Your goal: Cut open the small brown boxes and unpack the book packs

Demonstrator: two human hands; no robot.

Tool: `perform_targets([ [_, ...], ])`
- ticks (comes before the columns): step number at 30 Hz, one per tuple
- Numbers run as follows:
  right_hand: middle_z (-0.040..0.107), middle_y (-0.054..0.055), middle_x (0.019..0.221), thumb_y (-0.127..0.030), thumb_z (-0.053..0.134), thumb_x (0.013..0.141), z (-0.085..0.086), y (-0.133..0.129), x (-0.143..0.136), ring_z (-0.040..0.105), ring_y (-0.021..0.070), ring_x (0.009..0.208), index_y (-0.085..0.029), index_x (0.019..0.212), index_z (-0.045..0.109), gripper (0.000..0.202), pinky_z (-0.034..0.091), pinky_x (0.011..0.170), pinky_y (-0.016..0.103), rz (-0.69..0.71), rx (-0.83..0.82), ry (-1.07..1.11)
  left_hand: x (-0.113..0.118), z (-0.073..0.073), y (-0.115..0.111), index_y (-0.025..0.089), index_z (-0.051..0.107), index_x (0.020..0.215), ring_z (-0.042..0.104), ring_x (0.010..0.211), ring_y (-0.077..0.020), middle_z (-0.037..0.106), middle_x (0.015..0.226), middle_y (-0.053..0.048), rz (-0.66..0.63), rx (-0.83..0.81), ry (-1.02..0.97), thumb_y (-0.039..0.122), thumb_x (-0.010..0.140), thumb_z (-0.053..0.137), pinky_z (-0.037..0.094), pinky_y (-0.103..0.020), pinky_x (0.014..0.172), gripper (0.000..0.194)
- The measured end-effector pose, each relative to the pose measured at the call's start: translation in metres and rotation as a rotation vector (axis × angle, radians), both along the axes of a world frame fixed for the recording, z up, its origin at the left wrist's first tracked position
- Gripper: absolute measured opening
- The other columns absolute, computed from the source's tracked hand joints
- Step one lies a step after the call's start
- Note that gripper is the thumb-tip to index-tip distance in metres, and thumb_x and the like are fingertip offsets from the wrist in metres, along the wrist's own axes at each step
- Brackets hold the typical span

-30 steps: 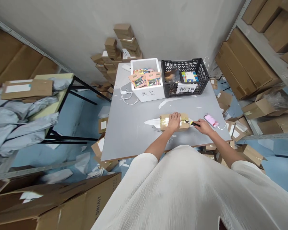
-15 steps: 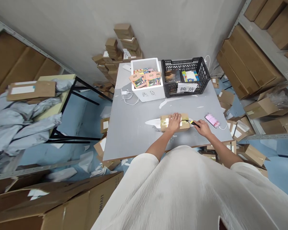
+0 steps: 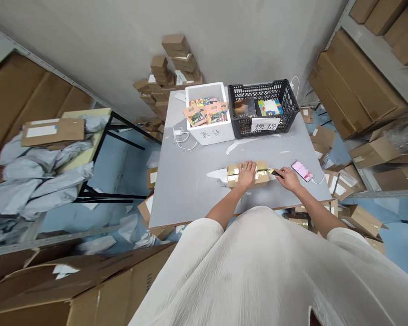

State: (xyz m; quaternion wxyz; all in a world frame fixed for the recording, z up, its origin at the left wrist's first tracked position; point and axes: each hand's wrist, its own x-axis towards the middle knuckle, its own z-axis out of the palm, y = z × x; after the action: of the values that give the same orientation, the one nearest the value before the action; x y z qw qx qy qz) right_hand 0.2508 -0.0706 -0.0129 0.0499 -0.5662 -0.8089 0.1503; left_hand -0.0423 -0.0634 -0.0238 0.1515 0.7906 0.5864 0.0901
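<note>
Box (image 3: 261, 179) is steadied under flat left hand (image 3: 247, 175); at box's three o'clock, knife (image 3: 275, 173), clamped in right hand (image 3: 289, 179), is best drawn shallowly.

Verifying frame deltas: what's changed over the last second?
The right hand has drawn the cutter slightly right; its blade, earlier over the carton, is now about at its right end. The view has turned slightly. No visible grasp or release. The left hand stays on the carton; white bin and black crate stay put.
</note>
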Motion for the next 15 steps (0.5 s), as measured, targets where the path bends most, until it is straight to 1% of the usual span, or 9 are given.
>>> perform_targets([
  [2, 0.069, 0.019, 0.128, -0.047, 0.043, 0.112, 0.001, 0.007, 0.016, 0.059, 0.0379, 0.117, -0.024, 0.156, 0.069, 0.056, 0.046, 0.099, 0.047, -0.083, 0.056, 0.021, -0.002, -0.002, -0.001, 0.019, 0.045, 0.17, 0.039, 0.166, -0.0314, 0.05, 0.175, -0.018, -0.018, 0.002, 0.002, 0.028, 0.113, 0.031, 0.016, -0.058, 0.138, 0.06],
  [4, 0.069, 0.019, 0.127, -0.047, 0.045, 0.11, 0.002, 0.015, 0.032, 0.06, 0.0385, 0.118, -0.021, 0.156, 0.068, 0.057, 0.047, 0.099, 0.047, -0.173, 0.099, 0.056, -0.002, -0.004, -0.003, 0.018, 0.045, 0.171, 0.037, 0.168, -0.0309, 0.047, 0.176, -0.018, -0.033, -0.001, 0.002, 0.029, 0.113, 0.031, 0.016, -0.057, 0.139, 0.06],
  [7, 0.069, 0.02, 0.131, -0.05, 0.052, 0.106, 0.003, 0.022, 0.045, 0.06, 0.0404, 0.121, -0.018, 0.155, 0.067, 0.06, 0.049, 0.101, 0.049, -0.197, 0.104, 0.105, -0.001, -0.006, -0.007, 0.017, 0.044, 0.172, 0.032, 0.17, -0.0311, 0.042, 0.18, -0.018, -0.006, -0.017, 0.002, 0.032, 0.113, 0.032, 0.016, -0.058, 0.139, 0.061],
  [9, 0.071, 0.019, 0.13, -0.051, 0.054, 0.106, 0.001, 0.022, 0.041, 0.061, 0.04, 0.122, -0.019, 0.151, 0.069, 0.058, 0.05, 0.103, 0.05, -0.165, 0.076, 0.137, -0.001, -0.005, -0.01, 0.018, 0.042, 0.173, 0.029, 0.172, -0.0309, 0.039, 0.181, -0.018, 0.001, -0.029, 0.001, 0.035, 0.113, 0.034, 0.013, -0.059, 0.14, 0.063],
  [11, 0.072, 0.018, 0.128, -0.05, 0.054, 0.106, -0.003, 0.018, 0.031, 0.063, 0.0385, 0.121, -0.02, 0.148, 0.071, 0.054, 0.051, 0.105, 0.05, -0.143, 0.039, 0.161, -0.005, -0.002, -0.013, 0.018, 0.04, 0.174, 0.026, 0.173, -0.0315, 0.035, 0.183, -0.017, -0.01, -0.042, -0.004, 0.04, 0.112, 0.039, 0.01, -0.06, 0.141, 0.066],
  [13, 0.072, 0.018, 0.127, -0.05, 0.054, 0.105, -0.006, 0.014, 0.016, 0.065, 0.0373, 0.12, -0.021, 0.145, 0.072, 0.052, 0.052, 0.107, 0.049, -0.132, 0.007, 0.188, -0.013, 0.001, -0.018, 0.02, 0.039, 0.175, 0.023, 0.174, -0.0329, 0.032, 0.184, -0.016, -0.006, -0.059, -0.012, 0.044, 0.11, 0.044, 0.008, -0.061, 0.141, 0.069],
  [15, 0.073, 0.017, 0.128, -0.051, 0.056, 0.105, -0.009, 0.011, 0.002, 0.066, 0.0367, 0.12, -0.021, 0.143, 0.072, 0.051, 0.053, 0.107, 0.05, -0.121, -0.023, 0.231, -0.026, 0.004, -0.025, 0.022, 0.039, 0.175, 0.022, 0.174, -0.0349, 0.031, 0.185, -0.016, 0.027, -0.07, -0.017, 0.049, 0.109, 0.049, 0.009, -0.062, 0.141, 0.072],
])
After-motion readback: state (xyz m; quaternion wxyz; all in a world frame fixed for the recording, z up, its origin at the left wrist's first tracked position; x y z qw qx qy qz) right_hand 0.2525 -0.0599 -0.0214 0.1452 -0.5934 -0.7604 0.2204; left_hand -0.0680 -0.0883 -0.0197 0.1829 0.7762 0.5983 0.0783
